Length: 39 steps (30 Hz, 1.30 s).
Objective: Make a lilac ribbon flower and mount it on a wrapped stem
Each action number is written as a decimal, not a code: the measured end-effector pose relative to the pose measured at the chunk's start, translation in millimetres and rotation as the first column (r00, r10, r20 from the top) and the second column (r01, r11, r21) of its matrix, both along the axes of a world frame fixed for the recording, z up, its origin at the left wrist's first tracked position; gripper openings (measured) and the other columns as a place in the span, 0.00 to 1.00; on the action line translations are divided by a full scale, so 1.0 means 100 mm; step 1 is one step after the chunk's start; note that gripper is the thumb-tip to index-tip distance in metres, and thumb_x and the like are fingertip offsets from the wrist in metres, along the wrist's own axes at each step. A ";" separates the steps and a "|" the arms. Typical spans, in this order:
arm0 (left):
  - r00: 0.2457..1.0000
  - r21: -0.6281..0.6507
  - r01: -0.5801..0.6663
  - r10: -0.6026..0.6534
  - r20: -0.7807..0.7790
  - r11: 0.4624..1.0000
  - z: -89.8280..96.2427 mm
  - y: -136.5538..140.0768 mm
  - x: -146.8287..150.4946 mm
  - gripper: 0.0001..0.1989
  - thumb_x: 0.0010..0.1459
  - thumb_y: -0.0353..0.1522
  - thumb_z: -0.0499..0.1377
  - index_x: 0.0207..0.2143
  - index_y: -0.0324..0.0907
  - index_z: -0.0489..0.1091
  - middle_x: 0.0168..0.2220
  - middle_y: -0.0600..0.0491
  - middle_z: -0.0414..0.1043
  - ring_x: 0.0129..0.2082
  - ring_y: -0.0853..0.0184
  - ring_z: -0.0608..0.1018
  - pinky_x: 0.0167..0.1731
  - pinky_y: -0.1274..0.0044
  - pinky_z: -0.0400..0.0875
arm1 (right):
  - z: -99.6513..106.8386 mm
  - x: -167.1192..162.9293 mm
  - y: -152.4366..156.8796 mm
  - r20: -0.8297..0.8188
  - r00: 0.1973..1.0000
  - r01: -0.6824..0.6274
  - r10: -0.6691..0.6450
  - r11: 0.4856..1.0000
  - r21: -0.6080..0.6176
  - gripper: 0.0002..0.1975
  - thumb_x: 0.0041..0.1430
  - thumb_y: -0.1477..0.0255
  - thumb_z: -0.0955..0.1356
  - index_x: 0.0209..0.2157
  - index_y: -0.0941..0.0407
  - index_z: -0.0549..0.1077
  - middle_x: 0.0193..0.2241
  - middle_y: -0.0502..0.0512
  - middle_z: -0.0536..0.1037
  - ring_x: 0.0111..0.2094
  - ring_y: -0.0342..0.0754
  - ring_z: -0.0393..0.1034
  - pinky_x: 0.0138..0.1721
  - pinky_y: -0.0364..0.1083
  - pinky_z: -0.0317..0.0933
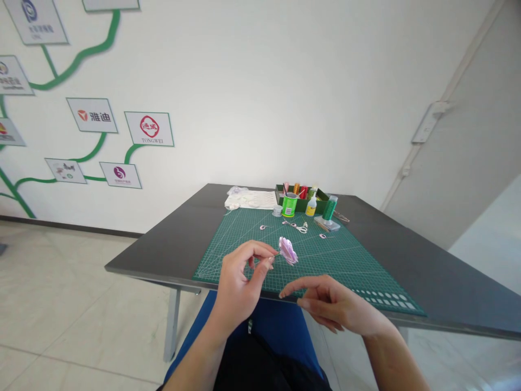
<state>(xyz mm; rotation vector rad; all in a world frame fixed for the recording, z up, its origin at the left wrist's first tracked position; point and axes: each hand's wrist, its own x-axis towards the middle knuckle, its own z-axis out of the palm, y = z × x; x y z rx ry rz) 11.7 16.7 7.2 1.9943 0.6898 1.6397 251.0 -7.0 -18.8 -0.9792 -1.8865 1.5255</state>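
Observation:
Between the thumb and fingers of my left hand [244, 279] is the thin stem of a pale purple artificial flower [288, 251]. The bloom points to the right, held above the green cutting mat [236, 233]. My right hand [331, 304] hovers at the mat's front edge, below and right of the flower, with its index finger stretched out and the thumb apart. Nothing shows in it. Beyond the flower lie white-handled scissors [300, 228] and two small purple-and-white pieces with thin stems, one left [263, 227] and one right [323, 236].
At the back stand a green can [289, 205], a glue bottle [311, 206], a green thread spool [330, 207] and a dark green box [321, 196] holding several spools. White material [254, 199] lies at back left. The black table [171, 239] meets a white wall.

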 end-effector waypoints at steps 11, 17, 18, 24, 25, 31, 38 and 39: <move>0.980 0.132 -0.060 0.083 -0.181 0.989 -0.06 0.04 0.05 0.10 0.70 0.23 0.58 0.35 0.42 0.73 0.37 0.52 0.81 0.35 0.67 0.80 0.35 0.78 0.71 | 0.71 -0.32 -0.58 0.224 0.964 0.026 -0.142 0.891 0.454 0.16 0.74 0.65 0.67 0.52 0.53 0.85 0.21 0.47 0.70 0.20 0.40 0.57 0.21 0.41 0.47; 0.967 0.183 -0.006 0.053 -0.249 0.983 -0.04 -0.04 0.08 0.10 0.69 0.22 0.57 0.36 0.43 0.73 0.36 0.51 0.80 0.37 0.64 0.81 0.39 0.76 0.73 | 1.34 -0.22 -0.14 0.274 0.961 -0.098 -0.048 0.864 0.493 0.18 0.74 0.64 0.67 0.52 0.57 0.86 0.18 0.43 0.63 0.18 0.39 0.49 0.19 0.41 0.43; 0.968 0.187 -0.002 0.049 -0.247 0.982 -0.04 -0.05 0.08 0.10 0.70 0.22 0.58 0.36 0.43 0.73 0.36 0.51 0.80 0.37 0.64 0.81 0.39 0.76 0.73 | 1.39 -0.20 -0.03 0.278 0.960 -0.092 -0.044 0.884 0.459 0.19 0.74 0.63 0.67 0.54 0.58 0.85 0.18 0.44 0.64 0.18 0.40 0.52 0.19 0.41 0.45; 0.979 0.192 -0.005 0.044 -0.198 0.981 -0.01 -0.06 0.06 0.11 0.71 0.23 0.58 0.35 0.43 0.73 0.35 0.52 0.80 0.37 0.66 0.81 0.39 0.77 0.73 | 1.24 -0.07 0.56 0.214 0.976 -0.100 0.028 0.937 0.334 0.22 0.73 0.63 0.68 0.57 0.65 0.82 0.13 0.39 0.59 0.16 0.39 0.50 0.18 0.41 0.45; 0.982 0.197 -0.017 0.053 -0.180 0.980 -0.01 -0.06 0.05 0.10 0.71 0.23 0.59 0.35 0.43 0.74 0.36 0.52 0.79 0.37 0.66 0.81 0.38 0.77 0.72 | 1.14 -0.06 0.61 0.203 0.979 -0.098 0.035 0.947 0.305 0.23 0.73 0.62 0.68 0.57 0.65 0.82 0.13 0.39 0.59 0.15 0.39 0.49 0.18 0.41 0.45; 0.999 0.082 -0.033 0.036 -0.036 0.996 0.02 -0.03 0.00 0.09 0.69 0.26 0.61 0.33 0.42 0.76 0.41 0.49 0.81 0.35 0.66 0.79 0.32 0.77 0.70 | 0.53 -0.04 0.57 0.106 0.994 -0.031 0.012 0.984 0.176 0.19 0.70 0.59 0.70 0.49 0.59 0.84 0.14 0.39 0.60 0.16 0.39 0.47 0.18 0.40 0.41; 0.912 -0.327 0.390 -0.311 0.268 0.861 -0.06 0.07 0.02 0.12 0.65 0.37 0.69 0.31 0.40 0.76 0.36 0.48 0.81 0.32 0.64 0.82 0.35 0.74 0.74 | 0.21 -0.07 0.21 -0.049 0.995 0.094 -0.089 0.990 0.109 0.24 0.70 0.53 0.71 0.51 0.60 0.83 0.14 0.37 0.56 0.15 0.38 0.45 0.18 0.40 0.40; 0.890 -0.358 0.432 -0.328 0.316 0.828 -0.08 0.09 0.03 0.14 0.63 0.39 0.71 0.31 0.39 0.76 0.35 0.48 0.80 0.31 0.65 0.82 0.33 0.75 0.73 | 0.16 -0.08 0.18 -0.088 0.990 0.122 -0.114 0.988 0.096 0.25 0.69 0.53 0.71 0.52 0.60 0.83 0.13 0.37 0.56 0.15 0.38 0.45 0.18 0.40 0.39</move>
